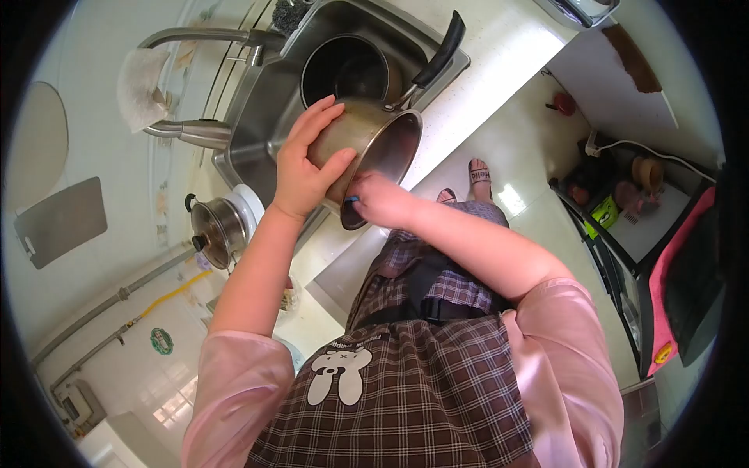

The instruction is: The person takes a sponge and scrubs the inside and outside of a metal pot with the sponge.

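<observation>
A metal saucepan (359, 129) with a black handle is tilted over the sink's edge, its mouth facing right and down. My left hand (312, 160) holds it from outside, fingers and thumb spread round its wall. At the pan's rim my right hand (374, 200) is closed, with its fingers reaching inside. Something small and blue shows at those fingers, too little of it to name. A second, dark-lined pot (347, 70) lies in the steel sink (261, 105), behind the held pan.
A curved faucet (195, 132) with a pale cloth (143, 87) over it stands at the sink's left. Below it is a lidded steel pot (217, 230). A black shelf rack (616, 257) holds several items at the right.
</observation>
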### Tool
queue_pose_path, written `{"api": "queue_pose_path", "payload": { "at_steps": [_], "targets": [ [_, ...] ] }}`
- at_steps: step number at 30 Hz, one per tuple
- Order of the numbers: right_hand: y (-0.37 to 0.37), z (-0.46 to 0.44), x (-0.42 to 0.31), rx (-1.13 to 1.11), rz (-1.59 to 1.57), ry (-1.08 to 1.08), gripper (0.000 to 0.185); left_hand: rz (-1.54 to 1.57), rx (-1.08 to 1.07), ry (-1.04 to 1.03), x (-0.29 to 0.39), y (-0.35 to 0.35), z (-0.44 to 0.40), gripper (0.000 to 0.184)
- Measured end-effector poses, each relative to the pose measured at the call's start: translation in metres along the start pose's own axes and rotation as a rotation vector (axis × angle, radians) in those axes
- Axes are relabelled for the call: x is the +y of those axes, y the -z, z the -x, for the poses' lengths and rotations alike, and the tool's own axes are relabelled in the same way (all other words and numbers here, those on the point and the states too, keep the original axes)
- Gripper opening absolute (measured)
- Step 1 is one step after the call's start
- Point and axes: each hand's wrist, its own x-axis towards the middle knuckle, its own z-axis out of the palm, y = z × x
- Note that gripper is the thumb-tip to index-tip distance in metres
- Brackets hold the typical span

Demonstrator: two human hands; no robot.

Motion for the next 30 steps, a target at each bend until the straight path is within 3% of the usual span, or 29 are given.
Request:
{"api": "queue_pose_path", "payload": {
  "at_steps": [4,7,9,11,13,14,17,18,19,21,23,24,27,29,30],
  "targets": [
    [0.012,-0.002,0.046,0.442,0.733,0.26,0.032,0.069,0.035,0.025,-0.007,0.0,0.002,0.054],
    [0.001,-0.004,0.026,0.001,0.665,-0.071,0.035,0.053,0.031,0.006,-0.008,-0.001,0.003,0.054],
    [-0.02,-0.009,0.006,0.058,0.282,0.003,0.038,0.027,0.022,-0.008,-0.005,-0.001,-0.001,0.054],
    [-0.007,-0.001,0.005,0.09,0.279,0.047,0.039,0.014,0.01,-0.009,-0.001,0.0,-0.002,0.054],
    [0.007,-0.002,0.026,0.075,0.708,0.012,0.039,0.025,-0.005,0.002,0.003,-0.001,-0.003,0.054],
    [0.015,-0.004,0.037,0.13,0.75,0.068,0.038,0.031,-0.011,0.009,0.004,-0.002,-0.003,0.053],
    [0.018,-0.003,0.019,-0.008,0.625,-0.097,0.041,-0.02,0.023,0.008,0.001,-0.001,0.0,0.054],
    [0.004,0.001,0.017,-0.023,0.462,-0.076,0.046,-0.022,0.025,-0.005,-0.001,-0.001,0.001,0.054],
    [-0.013,0.005,0.013,0.195,0.209,0.143,0.053,-0.023,0.029,-0.02,-0.002,-0.001,0.001,0.054],
    [-0.013,0.027,0.005,0.097,0.101,0.105,0.051,-0.005,0.038,-0.019,-0.003,-0.001,0.002,0.055],
    [0.017,0.047,0.015,0.083,0.495,-0.124,0.049,0.033,0.048,0.02,0.001,-0.003,0.007,0.055],
    [0.034,0.05,0.026,0.166,0.708,0.066,0.048,0.031,0.034,0.033,0.003,-0.003,0.008,0.055],
    [0.022,0.05,0.018,0.113,0.763,-0.028,0.048,0.004,0.021,0.051,0.007,-0.005,0.01,0.058],
    [-0.004,0.053,-0.001,0.005,0.32,-0.026,0.05,-0.03,0.027,0.034,0.007,-0.007,0.007,0.058],
    [0.0,0.058,-0.017,0.083,0.116,-0.062,0.053,-0.042,0.082,0.0,0.005,-0.009,0.007,0.056]
  ]
}}
